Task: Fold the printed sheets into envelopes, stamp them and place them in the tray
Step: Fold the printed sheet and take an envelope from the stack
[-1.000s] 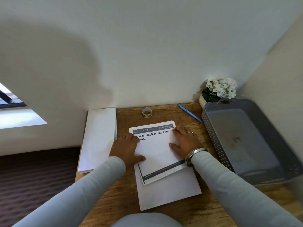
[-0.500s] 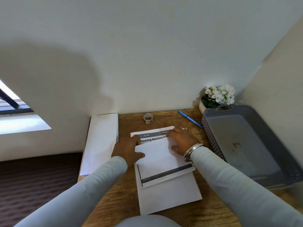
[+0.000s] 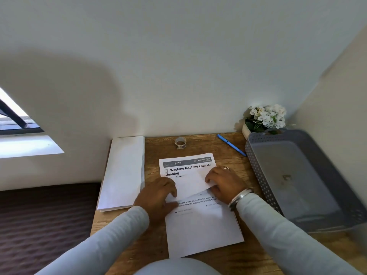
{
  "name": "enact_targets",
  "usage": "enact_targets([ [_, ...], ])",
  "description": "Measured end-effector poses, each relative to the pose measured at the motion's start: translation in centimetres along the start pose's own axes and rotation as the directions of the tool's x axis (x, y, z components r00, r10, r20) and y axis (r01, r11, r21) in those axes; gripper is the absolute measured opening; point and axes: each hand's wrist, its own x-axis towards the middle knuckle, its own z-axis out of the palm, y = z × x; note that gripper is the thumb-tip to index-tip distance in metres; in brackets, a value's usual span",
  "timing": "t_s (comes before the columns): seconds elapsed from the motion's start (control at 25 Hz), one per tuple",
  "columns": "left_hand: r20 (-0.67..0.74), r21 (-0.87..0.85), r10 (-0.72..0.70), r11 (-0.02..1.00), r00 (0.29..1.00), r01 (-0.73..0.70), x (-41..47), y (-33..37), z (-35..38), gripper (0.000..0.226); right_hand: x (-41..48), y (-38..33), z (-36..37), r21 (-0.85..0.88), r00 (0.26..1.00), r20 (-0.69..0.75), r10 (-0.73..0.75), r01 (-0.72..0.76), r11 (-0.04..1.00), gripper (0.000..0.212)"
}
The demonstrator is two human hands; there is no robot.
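Note:
A printed sheet (image 3: 186, 167) headed "Washing Machine Exterior Cleaning" lies in the middle of the wooden desk (image 3: 155, 149). A white flap (image 3: 191, 184) of it stands folded over between my hands, with lines of print showing just below it. My left hand (image 3: 158, 195) pinches the flap's left edge between curled fingers and thumb. My right hand (image 3: 224, 181), with a ring and a metal bangle, pinches the flap's right corner. The sheet's blank lower part (image 3: 202, 231) reaches toward me. The grey perforated tray (image 3: 258, 175) stands to the right, apart from both hands.
A stack of white paper (image 3: 123, 171) lies along the desk's left edge. A tape roll (image 3: 180, 142) and a blue pen (image 3: 231, 145) sit near the back wall. White flowers in a pot (image 3: 266, 118) stand in the back right corner.
Both hands slid back from flat on the folded part to gripping its edges. The flap has shrunk and lifted, printed lines now show beneath it, and the dark footer band is gone.

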Motion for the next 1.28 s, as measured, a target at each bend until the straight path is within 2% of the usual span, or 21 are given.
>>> enact_targets([
  [0.08,-0.014,0.016,0.024,1.0,1.0,-0.024,-0.2,0.0,0.3,0.044,-0.9,0.4,1.4,0.036,1.0,-0.012,0.003,-0.003,0.999,0.034],
  [0.2,-0.083,0.034,0.047,0.998,0.995,-0.044,0.7,0.1,0.1,0.04,-1.0,-0.1,1.7,0.022,0.999,-0.034,0.022,-0.021,1.0,0.043],
  [0.36,-0.068,0.199,0.044,0.98,0.997,-0.03,1.2,0.4,0.7,0.051,0.5,-4.1,3.0,0.001,0.996,-0.091,-0.01,0.01,1.0,0.049],
  [0.56,-0.102,0.251,0.086,0.966,0.991,-0.058,0.6,0.0,0.7,0.052,1.8,-7.7,5.7,-0.023,1.0,-0.004,0.007,-0.007,1.0,0.064],
  [0.64,-0.082,0.253,0.093,0.965,0.992,-0.07,0.7,-0.2,0.5,0.051,2.1,-6.3,5.6,-0.044,0.999,-0.032,0.029,-0.03,0.999,0.063],
  [0.8,-0.04,0.205,0.055,0.978,0.998,-0.045,0.7,-0.3,0.7,0.053,1.9,-0.4,3.4,-0.085,0.979,-0.062,0.195,-0.2,0.976,0.069],
  [0.92,-0.017,0.225,0.04,0.974,0.999,-0.035,1.4,0.4,0.3,0.056,1.6,1.2,2.3,-0.063,0.976,-0.041,0.212,-0.215,0.975,0.066],
  [1.16,0.08,0.332,0.082,0.938,0.993,-0.104,6.4,5.1,-0.2,0.062,1.6,0.2,2.1,-0.046,0.966,-0.012,0.26,-0.26,0.964,0.063],
  [1.28,0.109,0.39,0.039,0.917,0.993,-0.078,6.6,5.1,-0.2,0.063,1.5,0.5,2.1,-0.039,0.967,-0.02,0.255,-0.255,0.966,0.062],
])
